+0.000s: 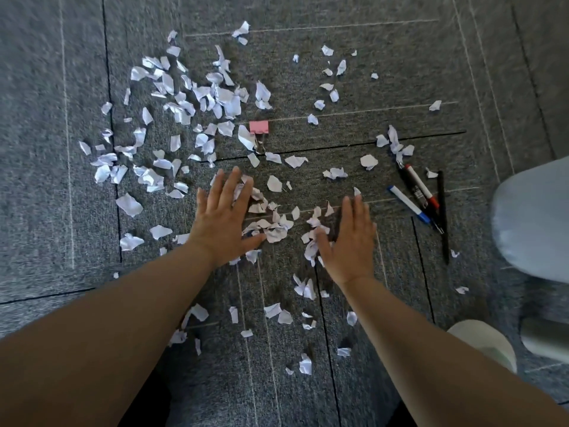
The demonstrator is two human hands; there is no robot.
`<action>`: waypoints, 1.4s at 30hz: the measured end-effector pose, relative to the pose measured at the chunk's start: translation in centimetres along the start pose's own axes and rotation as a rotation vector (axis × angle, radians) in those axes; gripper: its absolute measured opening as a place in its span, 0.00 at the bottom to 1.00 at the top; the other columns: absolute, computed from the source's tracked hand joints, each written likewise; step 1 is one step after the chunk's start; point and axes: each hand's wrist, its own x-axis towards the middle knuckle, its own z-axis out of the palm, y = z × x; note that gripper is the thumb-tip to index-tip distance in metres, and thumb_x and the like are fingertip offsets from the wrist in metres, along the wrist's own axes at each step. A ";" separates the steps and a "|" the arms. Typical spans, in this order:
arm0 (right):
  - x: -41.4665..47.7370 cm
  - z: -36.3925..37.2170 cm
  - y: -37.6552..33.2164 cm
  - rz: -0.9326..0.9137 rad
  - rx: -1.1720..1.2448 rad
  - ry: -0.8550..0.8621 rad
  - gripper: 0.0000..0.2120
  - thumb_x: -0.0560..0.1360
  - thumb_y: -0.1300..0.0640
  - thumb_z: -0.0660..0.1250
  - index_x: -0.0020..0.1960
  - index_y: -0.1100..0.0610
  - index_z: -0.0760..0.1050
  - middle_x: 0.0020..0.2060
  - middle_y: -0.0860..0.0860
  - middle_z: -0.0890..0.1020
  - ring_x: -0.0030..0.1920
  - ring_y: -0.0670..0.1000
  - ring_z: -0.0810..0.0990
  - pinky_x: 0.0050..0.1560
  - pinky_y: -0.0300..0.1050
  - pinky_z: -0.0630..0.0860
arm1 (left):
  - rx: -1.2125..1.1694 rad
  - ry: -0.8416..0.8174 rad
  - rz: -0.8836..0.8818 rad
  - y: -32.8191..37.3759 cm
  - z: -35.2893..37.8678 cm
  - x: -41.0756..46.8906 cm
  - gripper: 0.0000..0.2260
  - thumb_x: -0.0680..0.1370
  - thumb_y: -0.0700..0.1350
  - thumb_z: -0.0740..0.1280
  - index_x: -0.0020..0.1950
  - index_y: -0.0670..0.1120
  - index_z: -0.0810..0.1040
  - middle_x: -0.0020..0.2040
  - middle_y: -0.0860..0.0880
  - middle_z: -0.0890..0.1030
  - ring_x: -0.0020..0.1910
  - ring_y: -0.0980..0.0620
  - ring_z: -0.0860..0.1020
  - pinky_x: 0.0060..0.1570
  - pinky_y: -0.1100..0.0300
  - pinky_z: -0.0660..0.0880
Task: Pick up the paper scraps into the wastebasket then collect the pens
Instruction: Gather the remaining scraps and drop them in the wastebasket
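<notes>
Several white paper scraps (197,97) lie scattered over the grey carpet, thickest at the upper left. A smaller heap of scraps (277,226) lies between my hands. My left hand (223,217) is flat and open on the carpet, its fingers over some scraps. My right hand (351,238) is also open, its palm turned toward the heap. To the right lie several pens: a blue-capped marker (408,204), a red-capped marker (421,186) and a thin black pen (443,217). No wastebasket is in view.
A pink binder clip (258,132) lies among the scraps above my left hand. At the right edge are a knee in light trousers (532,220) and a white shoe (486,343). Dark seams run between the carpet tiles (338,380).
</notes>
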 end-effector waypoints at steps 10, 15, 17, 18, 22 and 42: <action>1.9 -1.6 -3.0 -0.233 0.128 0.018 0.33 0.77 0.43 0.50 0.75 0.56 0.44 0.74 0.49 0.41 0.72 0.48 0.38 0.72 0.47 0.44 | 0.010 0.025 0.216 -1.7 -0.3 1.4 0.41 0.71 0.67 0.53 0.73 0.46 0.37 0.73 0.48 0.36 0.71 0.50 0.34 0.70 0.49 0.36; 8.1 -4.7 -1.3 0.079 -0.009 0.026 0.37 0.78 0.41 0.51 0.75 0.58 0.37 0.74 0.56 0.37 0.74 0.55 0.35 0.73 0.50 0.39 | -0.006 0.032 0.072 -1.4 -2.8 4.8 0.41 0.74 0.65 0.56 0.74 0.48 0.35 0.73 0.49 0.32 0.72 0.48 0.32 0.69 0.47 0.36; 9.0 -4.9 -1.2 0.087 0.027 -0.030 0.37 0.78 0.41 0.52 0.75 0.57 0.38 0.75 0.56 0.38 0.74 0.55 0.35 0.74 0.51 0.41 | -0.010 0.000 0.048 -1.3 -2.8 5.6 0.40 0.75 0.65 0.54 0.74 0.47 0.34 0.74 0.47 0.33 0.73 0.47 0.33 0.69 0.47 0.36; 9.1 -4.8 -1.4 0.063 0.039 -0.051 0.37 0.78 0.41 0.52 0.75 0.57 0.39 0.75 0.55 0.38 0.74 0.54 0.35 0.74 0.52 0.41 | -0.005 -0.008 0.045 -1.3 -2.7 5.7 0.39 0.75 0.64 0.52 0.74 0.46 0.35 0.74 0.46 0.33 0.73 0.47 0.33 0.70 0.48 0.36; 6.5 -3.6 -3.4 -0.235 0.055 -0.096 0.32 0.79 0.43 0.51 0.75 0.55 0.42 0.75 0.50 0.41 0.73 0.49 0.36 0.72 0.48 0.42 | -0.019 -0.003 0.084 -1.4 -1.7 4.5 0.36 0.76 0.64 0.47 0.75 0.44 0.40 0.75 0.46 0.37 0.73 0.49 0.35 0.71 0.51 0.36; 3.3 0.2 -8.6 -0.626 0.091 0.067 0.12 0.75 0.56 0.57 0.49 0.59 0.77 0.49 0.56 0.81 0.49 0.58 0.77 0.50 0.54 0.76 | -0.233 0.018 -0.059 -4.0 0.2 -0.6 0.29 0.79 0.57 0.52 0.76 0.50 0.45 0.76 0.50 0.40 0.70 0.53 0.33 0.67 0.48 0.42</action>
